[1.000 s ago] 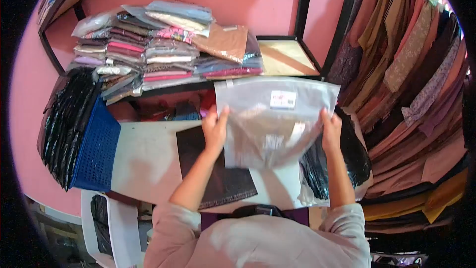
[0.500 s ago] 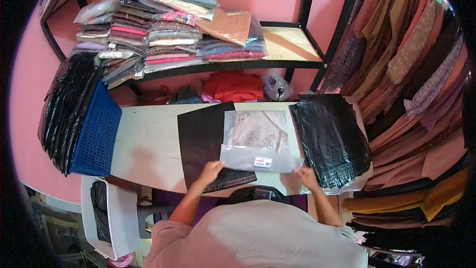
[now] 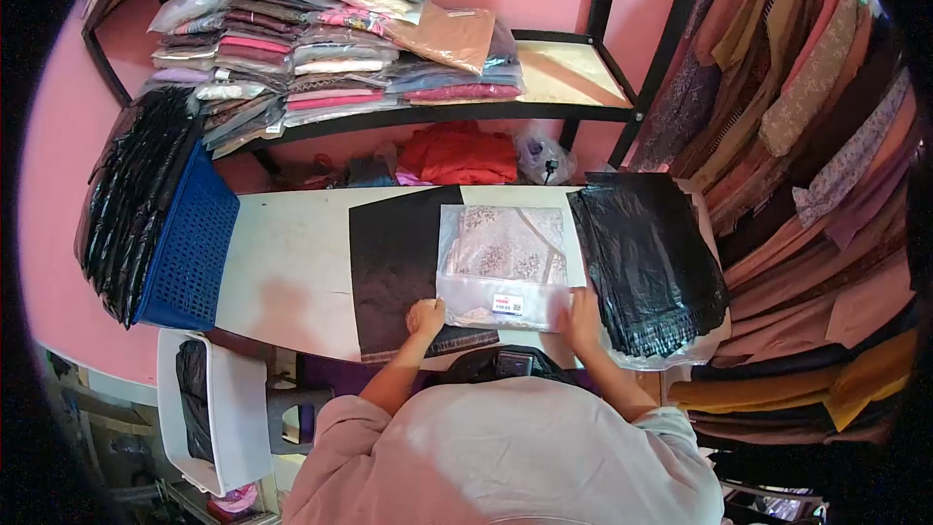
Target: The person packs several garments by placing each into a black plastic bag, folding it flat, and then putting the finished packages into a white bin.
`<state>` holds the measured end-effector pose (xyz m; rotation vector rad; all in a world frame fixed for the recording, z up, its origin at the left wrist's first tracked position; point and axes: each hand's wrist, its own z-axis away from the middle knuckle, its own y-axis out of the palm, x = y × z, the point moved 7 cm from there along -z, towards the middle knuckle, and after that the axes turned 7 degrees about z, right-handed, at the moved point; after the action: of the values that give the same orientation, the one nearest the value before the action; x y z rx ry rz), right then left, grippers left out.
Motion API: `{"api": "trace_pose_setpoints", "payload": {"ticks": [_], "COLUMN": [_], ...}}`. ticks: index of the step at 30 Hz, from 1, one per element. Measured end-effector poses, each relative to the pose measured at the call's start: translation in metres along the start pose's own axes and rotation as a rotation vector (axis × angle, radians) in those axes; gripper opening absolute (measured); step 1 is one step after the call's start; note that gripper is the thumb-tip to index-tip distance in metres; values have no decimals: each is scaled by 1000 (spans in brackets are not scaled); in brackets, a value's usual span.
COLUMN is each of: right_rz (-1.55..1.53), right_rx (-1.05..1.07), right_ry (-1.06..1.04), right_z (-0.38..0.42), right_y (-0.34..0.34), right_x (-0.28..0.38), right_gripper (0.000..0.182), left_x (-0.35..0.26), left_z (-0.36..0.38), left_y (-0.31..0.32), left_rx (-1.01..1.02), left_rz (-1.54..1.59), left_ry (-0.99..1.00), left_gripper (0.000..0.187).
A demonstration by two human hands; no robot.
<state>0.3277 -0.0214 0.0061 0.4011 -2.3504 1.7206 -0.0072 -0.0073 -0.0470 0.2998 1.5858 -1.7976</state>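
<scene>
In the middle of the table lies a clear plastic bag (image 3: 450, 245) with a folded pale cloth (image 3: 509, 241) in a grey floral print inside. The bag's flap (image 3: 462, 305) lies folded over the cloth's near end, and a white label (image 3: 507, 304) with red and dark print shows on it. My left hand (image 3: 426, 317) is closed at the bag's lower left corner. At the lower right edge, my right hand (image 3: 580, 321) pinches the bag. Partly beneath the bag is a flat black plastic mailer (image 3: 397, 267).
A stack of black mailers (image 3: 646, 267) lies at right. At left stands a blue basket (image 3: 190, 253) filled with black packages (image 3: 136, 204). Bagged garments (image 3: 321, 68) are piled on the shelf behind. Clothes (image 3: 807, 136) hang at far right; a white bin (image 3: 238, 418) stands below left.
The flap, held up and stretched between my hands before, now lies down over the cloth. My hands have moved slightly away from me, the right one also inward.
</scene>
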Motion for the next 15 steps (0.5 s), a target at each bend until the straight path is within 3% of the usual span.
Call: {"api": "trace_pose_setpoints", "payload": {"ticks": [1, 3, 4, 6, 11, 15], "right_rz": [0, -187, -188, 226, 338, 294], "right_rx": [0, 236, 235, 128, 309, 195], "right_ry": [-6, -552, -552, -987, -788, -841], "right_z": [-2, 7, 7, 23, 1, 1], "right_y": [-3, 3, 2, 4, 29, 28], "right_x": [5, 51, 58, 91, 67, 43], "right_gripper": [38, 59, 59, 48, 43, 38], "left_x": [-2, -3, -1, 5, 10, 15], "left_z": [1, 4, 2, -3, -5, -7], "left_y": [-1, -3, -1, 4, -3, -5], "left_rx": [-4, 14, 13, 57, 136, 203], "left_rz": [3, -3, -4, -29, 50, 19], "left_ry": [-3, -68, -68, -122, -210, -277], "left_gripper": [40, 39, 39, 40, 40, 36]}}
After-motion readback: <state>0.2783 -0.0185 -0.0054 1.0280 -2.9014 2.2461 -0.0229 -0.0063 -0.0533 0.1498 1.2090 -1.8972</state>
